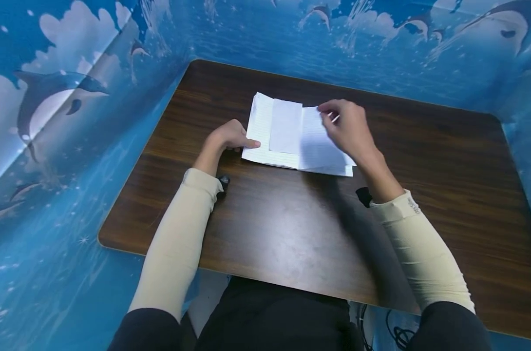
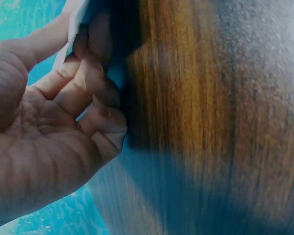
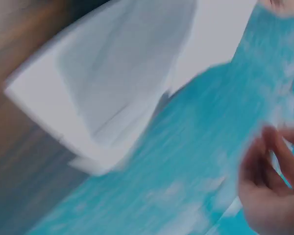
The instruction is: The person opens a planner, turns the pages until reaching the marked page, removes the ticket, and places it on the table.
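An open notebook (image 1: 259, 119) with lined pages lies on the table. Over its left page, by the fold, is a smaller blank white sheet (image 1: 286, 126). My left hand (image 1: 231, 135) grips the notebook's left edge, thumb on top of the page and the other fingers bent beneath it, as the left wrist view also shows. Above the upper part of the right page, my right hand (image 1: 348, 126) hovers with loosely bent fingers and casts a shadow on the paper. The right wrist view is blurred; there the right hand (image 3: 274, 181) appears apart from the notebook (image 3: 122, 63), holding nothing visible.
A dark wood-grain table (image 1: 270, 219) with rounded corners carries the notebook. Blue sheeting (image 1: 256, 34) printed with dolphins surrounds it on the far and left sides. Black cables (image 1: 399, 334) show below the near edge.
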`<state>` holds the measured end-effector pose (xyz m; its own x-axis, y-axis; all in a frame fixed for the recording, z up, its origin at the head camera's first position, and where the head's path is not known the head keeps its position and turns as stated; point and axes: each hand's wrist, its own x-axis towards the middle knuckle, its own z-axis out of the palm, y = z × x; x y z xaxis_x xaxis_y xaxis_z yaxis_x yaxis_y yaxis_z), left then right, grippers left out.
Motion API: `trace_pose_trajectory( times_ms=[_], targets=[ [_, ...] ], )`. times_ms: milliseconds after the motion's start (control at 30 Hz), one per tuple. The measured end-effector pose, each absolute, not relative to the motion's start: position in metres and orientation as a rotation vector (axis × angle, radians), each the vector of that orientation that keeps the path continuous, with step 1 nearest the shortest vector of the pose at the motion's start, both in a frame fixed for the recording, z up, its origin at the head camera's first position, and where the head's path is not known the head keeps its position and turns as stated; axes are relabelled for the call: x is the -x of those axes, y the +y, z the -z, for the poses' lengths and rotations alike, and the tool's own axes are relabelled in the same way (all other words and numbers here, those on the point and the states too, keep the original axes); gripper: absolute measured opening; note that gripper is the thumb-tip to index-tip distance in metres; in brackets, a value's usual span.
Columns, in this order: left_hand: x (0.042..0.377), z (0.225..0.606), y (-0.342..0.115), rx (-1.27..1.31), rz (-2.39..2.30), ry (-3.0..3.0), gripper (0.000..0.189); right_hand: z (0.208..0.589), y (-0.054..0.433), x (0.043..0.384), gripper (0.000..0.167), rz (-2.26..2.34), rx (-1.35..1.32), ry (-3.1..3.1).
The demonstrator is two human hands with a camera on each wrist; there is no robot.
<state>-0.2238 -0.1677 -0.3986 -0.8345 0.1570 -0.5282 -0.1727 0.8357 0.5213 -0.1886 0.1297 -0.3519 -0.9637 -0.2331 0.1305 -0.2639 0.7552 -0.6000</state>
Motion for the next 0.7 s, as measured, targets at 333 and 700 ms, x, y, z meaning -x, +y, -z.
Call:
trace_pose_trajectory(
  times_ms=[333, 700],
  targets=[
    [0.217, 0.402, -0.17, -0.015, -0.977, 2.39, 0.049, 0.407, 0.046, 0.209, 0.053, -0.698, -0.469, -3.164],
    [0.217, 0.398, -0.167, -0.034, -0.946, 2.381, 0.05, 0.421, 0.024, 0.233, 0.042, -0.595, -0.259, -3.28]
  ],
)
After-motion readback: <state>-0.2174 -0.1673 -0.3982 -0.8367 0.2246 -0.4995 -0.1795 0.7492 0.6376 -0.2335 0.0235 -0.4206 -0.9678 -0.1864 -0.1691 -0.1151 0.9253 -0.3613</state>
